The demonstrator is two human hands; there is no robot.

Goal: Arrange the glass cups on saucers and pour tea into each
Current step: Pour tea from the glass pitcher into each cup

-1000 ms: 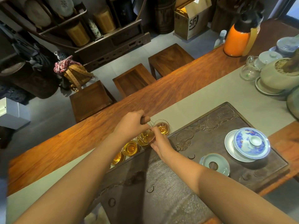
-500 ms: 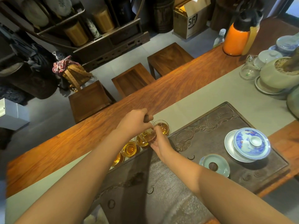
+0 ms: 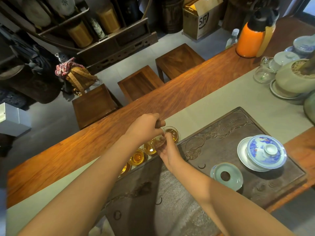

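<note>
Now our pitcher (image 3: 157,142) tips lower; left hand (image 3: 144,128) grips its handle, right hand (image 3: 167,151) steadies it; last cup (image 3: 171,132) is full.

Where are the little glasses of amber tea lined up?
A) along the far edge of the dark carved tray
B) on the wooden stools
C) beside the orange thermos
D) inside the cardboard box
A: the glasses of tea stand in a row along the far edge of the carved tray.
</note>
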